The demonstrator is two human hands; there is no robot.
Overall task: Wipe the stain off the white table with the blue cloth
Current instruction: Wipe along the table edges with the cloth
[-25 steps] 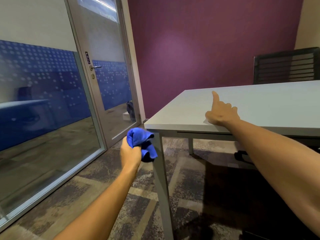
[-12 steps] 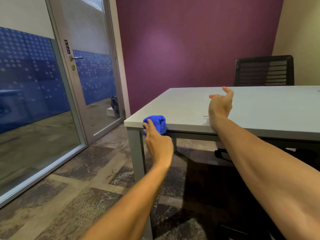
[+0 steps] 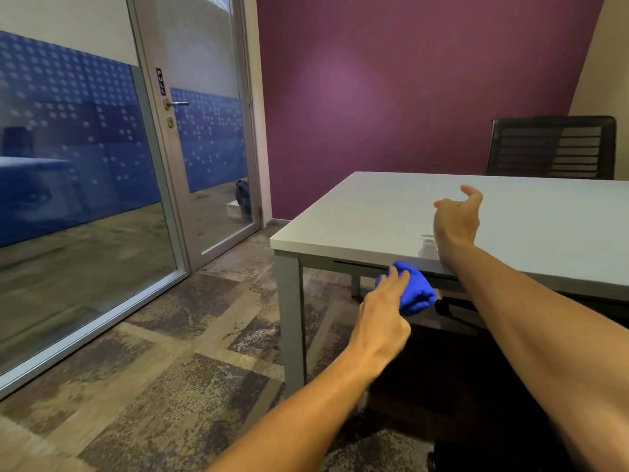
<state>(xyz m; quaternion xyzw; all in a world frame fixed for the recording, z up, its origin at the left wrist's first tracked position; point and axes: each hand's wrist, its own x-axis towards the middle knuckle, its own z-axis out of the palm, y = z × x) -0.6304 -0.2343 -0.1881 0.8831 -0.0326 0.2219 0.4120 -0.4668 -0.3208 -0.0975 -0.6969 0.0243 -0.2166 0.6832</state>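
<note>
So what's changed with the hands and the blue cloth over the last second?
The left hand carried the blue cloth from beside the table's corner leg toward the right, and now holds it just below the front edge of the white table. The right hand stopped pointing, lifted and opened above the tabletop. The cloth stayed bunched in the left hand, and the black chair stayed behind the table.

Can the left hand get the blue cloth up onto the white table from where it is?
Probably yes: the left hand holds the blue cloth just below the white table edge, nothing between.

dark sign (image 3: 160, 82) reading "PULL", on glass door (image 3: 204, 137)
</note>
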